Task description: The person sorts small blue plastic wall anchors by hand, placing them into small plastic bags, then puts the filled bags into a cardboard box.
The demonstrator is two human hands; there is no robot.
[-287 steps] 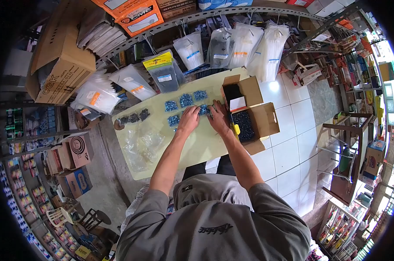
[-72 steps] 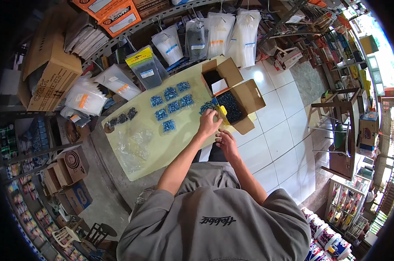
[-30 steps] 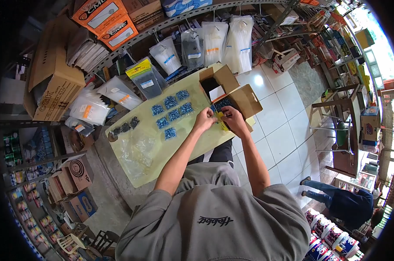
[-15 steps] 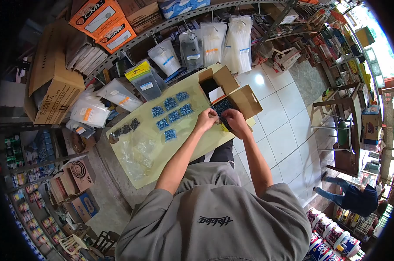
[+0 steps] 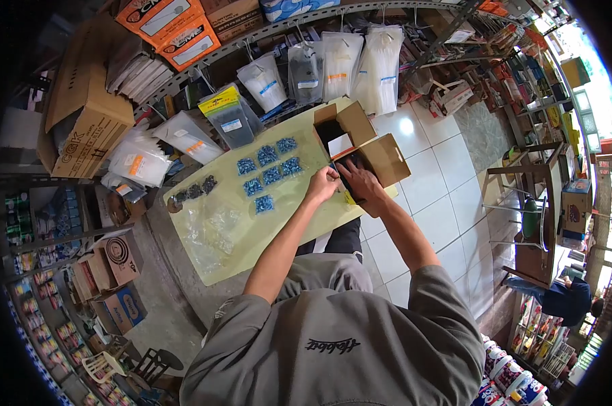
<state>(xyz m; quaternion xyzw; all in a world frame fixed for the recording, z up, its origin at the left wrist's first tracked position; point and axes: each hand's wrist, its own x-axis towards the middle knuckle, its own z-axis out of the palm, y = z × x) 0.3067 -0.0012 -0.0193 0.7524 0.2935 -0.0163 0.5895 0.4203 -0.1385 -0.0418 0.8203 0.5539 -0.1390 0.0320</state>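
My left hand (image 5: 324, 183) is closed in a pinch at the near left edge of an open cardboard box (image 5: 391, 160). Whatever lies between its fingers is too small to make out. Inside that box, my right hand (image 5: 362, 182) reaches over dark small pieces with its fingers stretched out, the tips partly hidden. Several clear bags of small blue pieces (image 5: 267, 155) lie on the yellowish table (image 5: 248, 247) left of my hands. Farther left are small bags of dark pieces (image 5: 194, 191) and a spread of clear plastic bags (image 5: 211, 233).
A second open carton (image 5: 355, 120) adjoins the first at the table's far end. Packs of cable ties (image 5: 379, 71) hang from the rack behind the table. A large carton (image 5: 89, 139) stands at left. Another person (image 5: 564, 301) is at far right, near a wooden table (image 5: 555, 203).
My right hand has gone from pinched fingers close to the left hand to spread fingers in the box. The left hand stays nearly in place. The other person has shifted.
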